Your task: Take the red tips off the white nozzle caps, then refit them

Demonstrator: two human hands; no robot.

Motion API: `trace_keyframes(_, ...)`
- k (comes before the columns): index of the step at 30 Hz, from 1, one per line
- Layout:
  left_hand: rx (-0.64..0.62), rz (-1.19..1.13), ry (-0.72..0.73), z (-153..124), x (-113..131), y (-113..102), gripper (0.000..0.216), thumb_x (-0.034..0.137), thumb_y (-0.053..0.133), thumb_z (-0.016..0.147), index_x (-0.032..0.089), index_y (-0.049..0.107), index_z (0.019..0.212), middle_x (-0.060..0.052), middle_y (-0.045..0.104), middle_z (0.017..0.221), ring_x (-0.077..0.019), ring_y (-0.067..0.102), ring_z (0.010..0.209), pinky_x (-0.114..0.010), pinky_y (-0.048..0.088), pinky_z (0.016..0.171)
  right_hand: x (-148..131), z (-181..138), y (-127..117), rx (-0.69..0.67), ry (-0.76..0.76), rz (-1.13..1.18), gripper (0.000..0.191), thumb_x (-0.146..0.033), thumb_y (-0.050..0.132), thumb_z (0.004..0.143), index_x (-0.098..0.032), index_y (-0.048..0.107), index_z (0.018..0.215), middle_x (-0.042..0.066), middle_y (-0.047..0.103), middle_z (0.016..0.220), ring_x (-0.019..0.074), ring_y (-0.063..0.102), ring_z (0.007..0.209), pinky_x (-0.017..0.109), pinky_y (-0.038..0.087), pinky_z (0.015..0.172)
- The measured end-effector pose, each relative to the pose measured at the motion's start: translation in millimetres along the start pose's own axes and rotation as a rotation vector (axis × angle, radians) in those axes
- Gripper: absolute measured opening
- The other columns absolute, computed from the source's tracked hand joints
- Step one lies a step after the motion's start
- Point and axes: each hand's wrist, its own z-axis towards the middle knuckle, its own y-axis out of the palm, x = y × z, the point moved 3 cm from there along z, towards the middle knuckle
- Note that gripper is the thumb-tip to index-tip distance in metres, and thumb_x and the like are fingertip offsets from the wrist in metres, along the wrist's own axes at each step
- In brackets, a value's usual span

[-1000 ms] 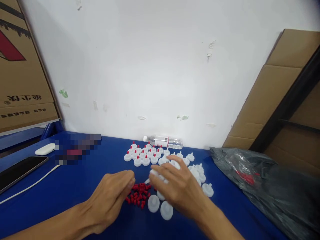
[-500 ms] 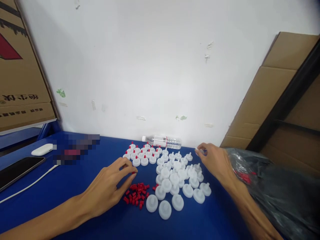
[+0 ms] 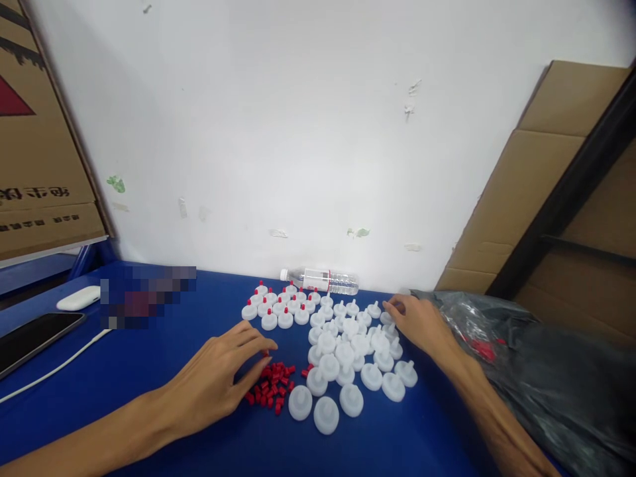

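My left hand hovers over a loose pile of small red caps, thumb and forefinger pinched round one red cap, which is mostly hidden. At the back right edge of a cluster of white nozzle lids, my right hand has its fingers closed at a white nozzle lid low at the table; the fingers hide its nozzle. Left of the cluster stand several white lids with red caps on their nozzles, grouped in rows.
A clear plastic bottle lies along the wall behind the lids. On the right is a dark plastic bag with red pieces showing. A phone, a white case and a white cable lie at the left.
My right hand has lowered, bringing the white nozzle lid down beside the others. My left hand has dipped slightly toward the red pile. The view has shifted a little.
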Motion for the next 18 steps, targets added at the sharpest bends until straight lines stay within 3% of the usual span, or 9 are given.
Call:
trace_keyframes(5, -0.025, -0.036, 0.004, 1, 1, -1, 0.025, 0.027, 0.046, 0.106, 0.026, 0.066, 0.120, -0.004, 0.071, 0.106, -0.0192, 0.066, 0.098, -0.030, 0.056, 0.085, -4, 0, 2, -0.016, -0.040, 0.028, 0.031, -0.037, 0.047, 0.101, -0.023, 0.074, 0.094, 0.006, 0.079, 0.084, 0.0249, 0.072, 0.076, 0.030, 0.041, 0.065)
trace_keyframes(9, 0.060, -0.012, -0.035, 5, -5, -7, 0.026, 0.028, 0.043, 0.106, 0.024, 0.066, 0.117, -0.005, 0.069, 0.111, -0.0210, 0.063, 0.106, -0.033, 0.055, 0.093, -5, 1, 4, -0.016, -0.079, 0.043, 0.034, -0.038, 0.044, 0.102, -0.023, 0.074, 0.094, 0.006, 0.077, 0.079, 0.0246, 0.071, 0.074, 0.030, 0.039, 0.064)
trace_keyframes(13, 0.129, 0.135, -0.103, 7, -21, -8, 0.034, 0.033, 0.042, 0.105, 0.022, 0.061, 0.132, -0.010, 0.061, 0.128, -0.0285, 0.056, 0.122, -0.046, 0.052, 0.104, -9, 1, 5, -0.016, -0.122, 0.061, 0.038, -0.039, 0.041, 0.103, -0.022, 0.073, 0.093, 0.006, 0.076, 0.075, 0.0237, 0.071, 0.072, 0.030, 0.039, 0.064)
trace_keyframes(18, 0.072, 0.225, -0.222, 6, -40, 0, 0.048, 0.038, 0.037, 0.105, 0.023, 0.048, 0.150, -0.015, 0.050, 0.139, -0.0325, 0.056, 0.119, -0.052, 0.056, 0.096, -14, -2, 0, 0.013, -0.151, 0.065, 0.040, -0.038, 0.039, 0.104, -0.022, 0.073, 0.093, 0.006, 0.076, 0.077, 0.0224, 0.072, 0.073, 0.029, 0.040, 0.066)
